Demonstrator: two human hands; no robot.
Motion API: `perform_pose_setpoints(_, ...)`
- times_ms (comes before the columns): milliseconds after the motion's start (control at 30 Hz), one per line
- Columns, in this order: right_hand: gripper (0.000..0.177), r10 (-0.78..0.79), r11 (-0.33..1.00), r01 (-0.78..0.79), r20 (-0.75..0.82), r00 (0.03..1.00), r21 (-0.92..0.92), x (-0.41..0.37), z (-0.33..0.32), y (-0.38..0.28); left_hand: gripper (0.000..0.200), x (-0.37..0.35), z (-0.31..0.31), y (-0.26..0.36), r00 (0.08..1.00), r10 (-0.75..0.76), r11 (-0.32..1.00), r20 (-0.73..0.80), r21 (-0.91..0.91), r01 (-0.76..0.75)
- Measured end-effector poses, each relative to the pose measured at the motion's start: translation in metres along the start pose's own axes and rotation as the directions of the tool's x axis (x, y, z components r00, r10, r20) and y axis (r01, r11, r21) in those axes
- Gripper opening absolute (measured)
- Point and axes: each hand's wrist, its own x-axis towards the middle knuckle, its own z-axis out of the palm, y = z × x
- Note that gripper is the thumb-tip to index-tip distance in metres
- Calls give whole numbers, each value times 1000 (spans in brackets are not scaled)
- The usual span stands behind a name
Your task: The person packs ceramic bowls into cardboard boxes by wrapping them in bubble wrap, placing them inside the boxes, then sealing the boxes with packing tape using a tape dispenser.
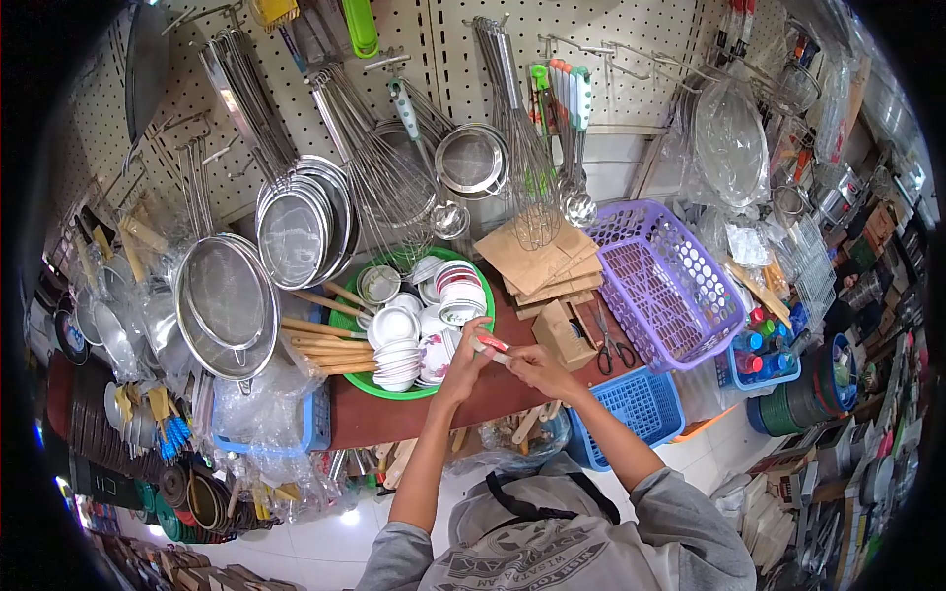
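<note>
My left hand (463, 364) and my right hand (542, 372) meet above the front of the red-brown table. Between them is a small white-and-red object (493, 343), gripped from both sides with closed fingers; its kind I cannot make out. Just left of my left hand, a green basin (485, 268) holds stacks of small white bowls (394, 325), some with floral or red patterns. Wooden handles (335, 350) lie over the basin's left side. Beyond my right hand stands an open brown cardboard box (564, 337), with black-handled scissors (613, 353) lying beside it.
Flat brown cardboard pieces (542, 254) lie behind the box. A purple basket (680, 286) is at the right, a blue basket (636, 409) below it. Strainers (293, 236), whisks (389, 172) and ladles (579, 207) hang from the pegboard (621, 25). Bottles fill a blue tray (764, 374).
</note>
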Motion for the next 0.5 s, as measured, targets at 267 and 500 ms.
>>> perform_pose_setpoints(267,23,52,988,-63,86,995,140,-3,-2,-6,62,-1,-7,-13,995,-87,956,41,-277,95)
perform_pose_setpoints(500,19,77,994,-77,2,997,73,-4,-2,6,57,-2,0,8,1000,-15,989,-3,145,15)
